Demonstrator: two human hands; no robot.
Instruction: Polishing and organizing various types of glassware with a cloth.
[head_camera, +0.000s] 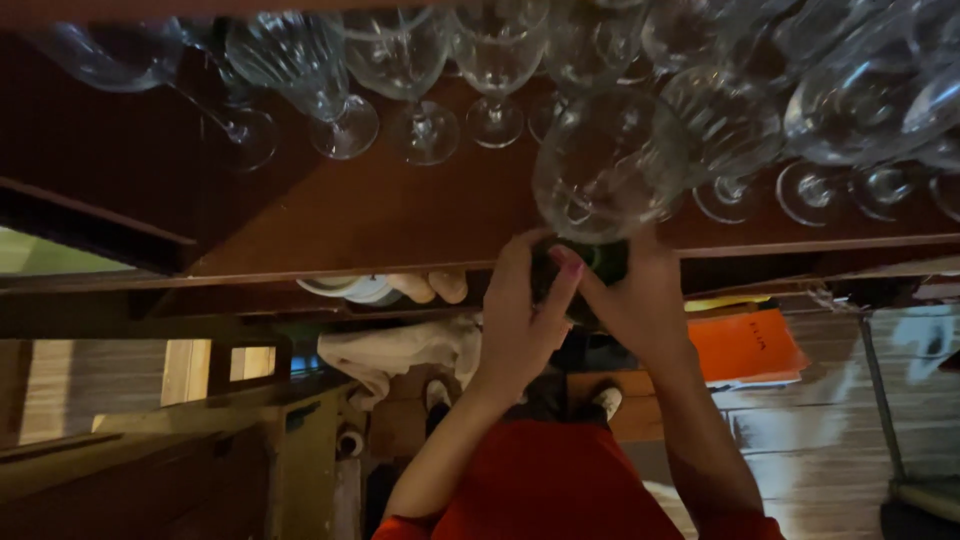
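Observation:
A clear wine glass (608, 165) stands out over the front edge of a wooden shelf (400, 215), its bowl towards me. Below the bowl is a dark green part (592, 262); it looks like the glass's base, but my fingers hide most of it. My left hand (520, 325) wraps this green part from the left, with a pink-nailed finger across it. From the right, my right hand (648, 305) closes on the same part. Both red-sleeved forearms rise from the bottom of the view.
Several clear stemmed glasses (420, 80) crowd the shelf behind, close around the held one. Under the shelf lie a white cloth (395, 350), an orange folder (745, 345) and a white dish (350, 287). My white shoes (605, 400) stand on the wooden floor.

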